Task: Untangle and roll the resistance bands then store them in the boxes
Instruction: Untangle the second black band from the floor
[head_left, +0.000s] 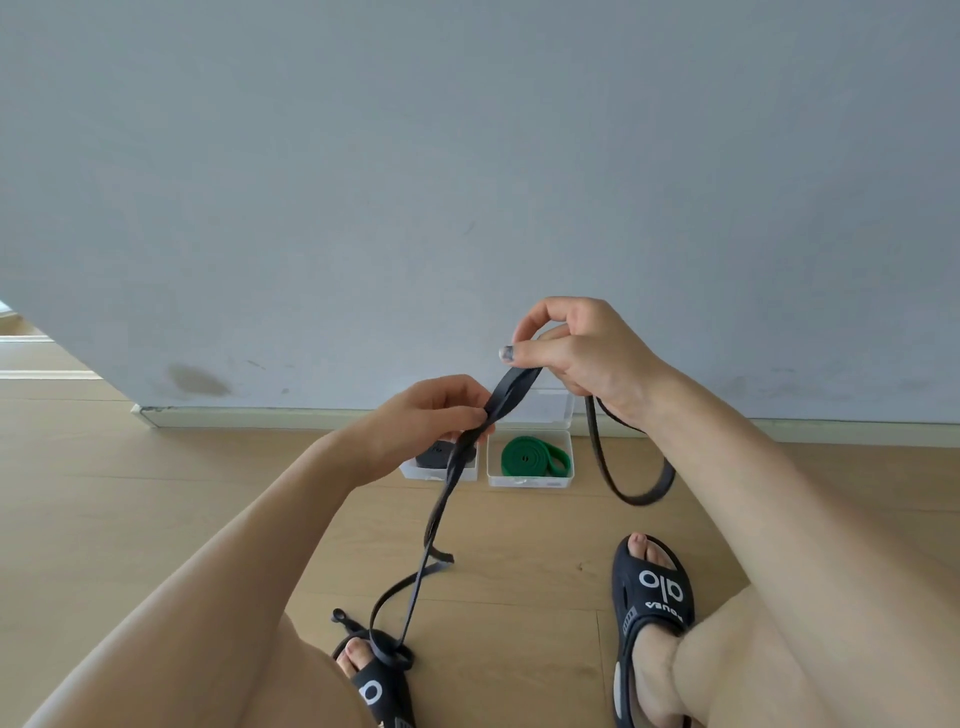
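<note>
Black flat rubber resistance band stretches between both hands: left hand pinches its twisted middle, right hand, higher, grips the upper end. Loose lengths trail down to the wooden floor by the sandals.

Home room: wood floor, skirting

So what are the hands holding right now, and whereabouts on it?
Both hold the black resistance band. The left hand pinches its twisted upper stretch; the right hand grips it higher up, a loop hanging below its wrist.
</note>
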